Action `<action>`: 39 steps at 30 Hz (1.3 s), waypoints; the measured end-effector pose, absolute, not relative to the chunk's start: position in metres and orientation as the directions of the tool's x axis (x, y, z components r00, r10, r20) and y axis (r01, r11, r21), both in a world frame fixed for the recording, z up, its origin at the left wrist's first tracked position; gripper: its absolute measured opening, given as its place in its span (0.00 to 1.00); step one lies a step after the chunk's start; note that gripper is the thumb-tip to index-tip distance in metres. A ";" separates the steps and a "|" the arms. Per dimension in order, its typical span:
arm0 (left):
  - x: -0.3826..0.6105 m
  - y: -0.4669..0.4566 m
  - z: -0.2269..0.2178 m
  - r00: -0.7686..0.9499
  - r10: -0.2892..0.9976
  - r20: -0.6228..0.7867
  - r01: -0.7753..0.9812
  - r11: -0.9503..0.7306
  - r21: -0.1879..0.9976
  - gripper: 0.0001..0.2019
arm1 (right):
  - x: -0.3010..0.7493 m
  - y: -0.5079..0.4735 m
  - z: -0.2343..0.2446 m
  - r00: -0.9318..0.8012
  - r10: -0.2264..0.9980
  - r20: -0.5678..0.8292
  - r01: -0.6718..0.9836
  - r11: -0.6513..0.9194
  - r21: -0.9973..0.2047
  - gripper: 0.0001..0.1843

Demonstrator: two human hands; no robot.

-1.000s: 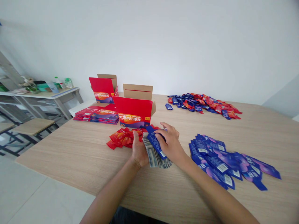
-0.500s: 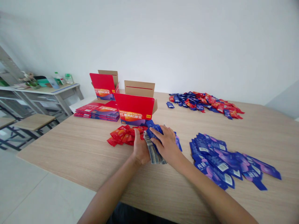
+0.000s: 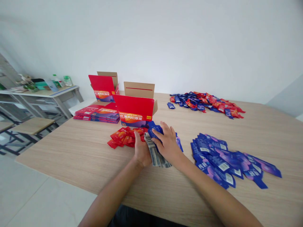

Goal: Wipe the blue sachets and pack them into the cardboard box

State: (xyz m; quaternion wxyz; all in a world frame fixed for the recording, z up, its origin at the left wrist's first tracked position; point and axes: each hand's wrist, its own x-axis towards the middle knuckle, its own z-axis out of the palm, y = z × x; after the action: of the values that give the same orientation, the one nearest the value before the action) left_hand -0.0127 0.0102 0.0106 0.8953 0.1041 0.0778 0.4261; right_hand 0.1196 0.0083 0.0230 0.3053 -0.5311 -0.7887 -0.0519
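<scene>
A stack of blue sachets (image 3: 156,154) stands on edge on the wooden table (image 3: 78,151), squeezed between both my hands. My left hand (image 3: 141,148) presses its left side with the thumb up. Curled over its top and right side is my right hand (image 3: 167,142), fingers closed on the blue sachets. A small heap of red sachets (image 3: 121,138) lies just left of my left hand. Behind them stands an open red carton (image 3: 136,110) with its flaps up.
A spread of blue sachets (image 3: 224,159) lies to the right, and a mixed red and blue pile (image 3: 205,102) at the far side. A second open carton (image 3: 104,86) and flat cartons (image 3: 98,113) sit at the left. Benches and a shelf with bottles stand beyond.
My right hand has pushed the blue sachet it held down onto the stack and now clamps the stack together with my left hand. The view has shifted slightly.
</scene>
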 end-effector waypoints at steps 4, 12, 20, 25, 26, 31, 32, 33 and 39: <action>-0.023 0.019 0.014 0.592 0.802 -0.084 -0.767 0.592 0.247 0.57 | 0.113 -0.004 0.032 -0.291 0.812 0.506 0.899 0.413 -0.146 0.16; -0.038 0.033 0.010 0.486 0.870 -0.084 -0.834 0.490 0.253 0.57 | 0.101 -0.033 0.045 -0.461 0.782 0.419 0.833 0.544 -0.099 0.20; -0.027 0.019 0.017 0.532 0.841 -0.102 -0.793 0.537 0.287 0.56 | 0.094 -0.034 0.030 -0.388 0.759 0.523 0.785 0.569 -0.245 0.29; -0.022 0.011 0.012 0.547 0.833 -0.085 -0.782 0.545 0.303 0.53 | 0.094 -0.031 0.026 -0.328 0.727 0.602 0.709 0.611 -0.352 0.25; -0.020 0.010 0.009 0.547 0.833 -0.084 -0.781 0.544 0.306 0.51 | 0.094 -0.031 0.025 -0.309 0.720 0.621 0.691 0.619 -0.374 0.24; -0.009 0.003 -0.003 0.548 0.831 -0.093 -0.775 0.547 0.317 0.42 | 0.096 -0.020 0.018 -0.182 0.734 0.654 0.612 0.605 -0.509 0.18; -0.007 0.001 -0.004 0.562 0.823 -0.083 -0.769 0.557 0.314 0.42 | 0.098 -0.018 0.017 -0.166 0.737 0.656 0.600 0.603 -0.526 0.17; -0.004 0.001 -0.005 0.582 0.810 -0.069 -0.760 0.572 0.310 0.41 | 0.099 -0.015 0.017 -0.148 0.737 0.660 0.589 0.602 -0.540 0.17; -0.003 0.001 -0.005 0.605 0.794 -0.052 -0.749 0.590 0.300 0.44 | 0.104 -0.010 0.017 -0.121 0.719 0.684 0.553 0.621 -0.555 0.17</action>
State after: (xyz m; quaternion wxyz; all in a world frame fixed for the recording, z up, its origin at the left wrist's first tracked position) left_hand -0.0032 0.0011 -0.0049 0.8871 0.1249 0.0907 0.4350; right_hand 0.1043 -0.0096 0.0171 0.5071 -0.4273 -0.7440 0.0820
